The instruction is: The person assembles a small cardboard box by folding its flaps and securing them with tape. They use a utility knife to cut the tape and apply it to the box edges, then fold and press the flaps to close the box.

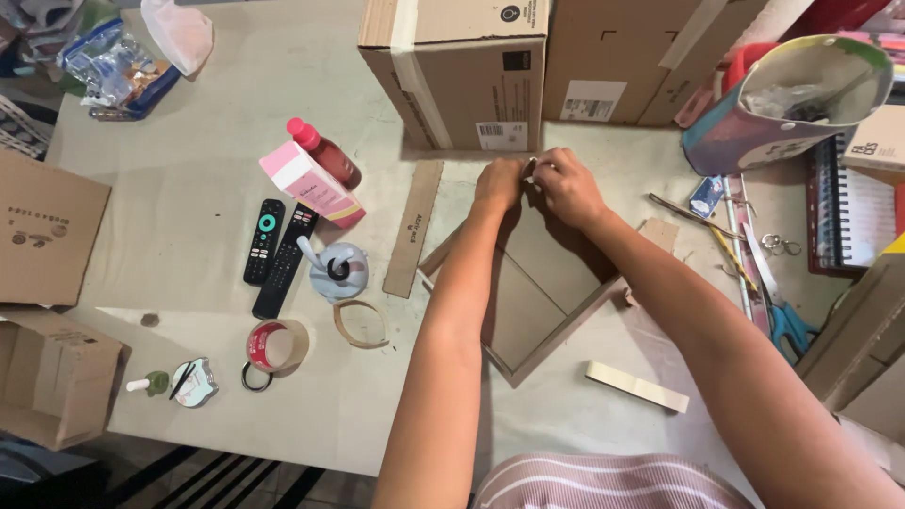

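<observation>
A shallow square cardboard frame [551,330] lies on the table, turned like a diamond with one corner pointing away from me. My left hand [498,181] and my right hand [566,187] meet at that far corner, fingers pinched together on the cardboard edge there. Something small and pale shows between the fingertips; I cannot tell what it is. Both forearms reach across the frame and hide part of its left and right walls.
A closed cardboard box [457,71] stands just behind the hands. A cardboard strip [413,229], two remotes [278,250], tape rolls [273,347], a pink bottle [325,153] and pink carton [311,184] lie left. Scissors [782,316] and a bag [792,99] sit right. A pale strip [636,386] lies near me.
</observation>
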